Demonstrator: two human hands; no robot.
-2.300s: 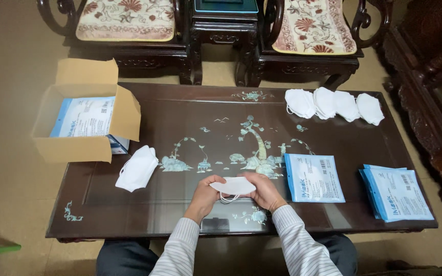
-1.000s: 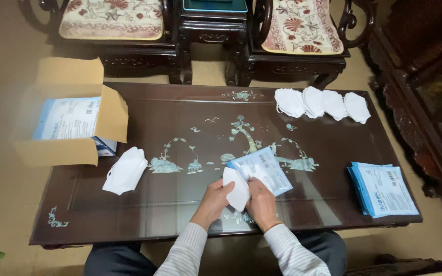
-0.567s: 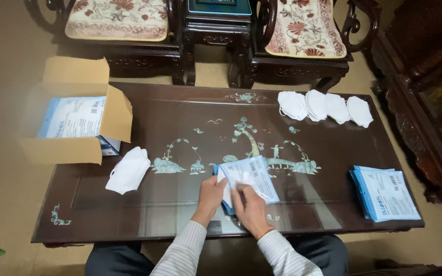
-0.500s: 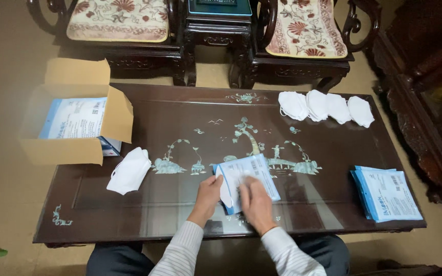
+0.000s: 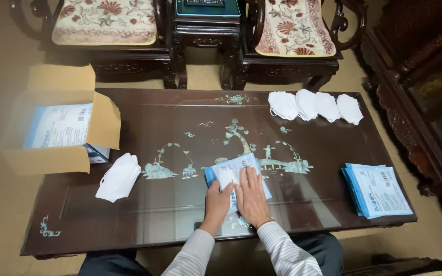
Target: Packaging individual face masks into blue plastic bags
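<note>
My left hand (image 5: 217, 197) and right hand (image 5: 251, 197) lie side by side just below the middle of the frame, both pressed down on a flat blue-and-white pouch (image 5: 236, 173) that lies on the dark lacquered table (image 5: 180, 128). The pouch is a thin rectangle, tilted: its long axis runs from the lower right toward the upper left of the frame, with its far short edge pointing up toward the inlaid tree at the table's centre. It has a white printed face with a blue border showing along its left edge, and a paler white patch under my left fingertips, though I cannot tell whether that is a mask inside or only the print. My left hand is loosely curled, fingertips on the pouch's left part; my right hand is spread flat with fingers nearly straight, palm covering its lower right part. Neither hand grips anything; both only press. At the left of the frame a loose white mask (image 5: 118, 177) lies near an open cardboard box (image 5: 60, 128). In the upper right a row of white masks (image 5: 315, 106) overlaps, and at the right edge sits a stack of blue pouches (image 5: 377, 189).
</note>
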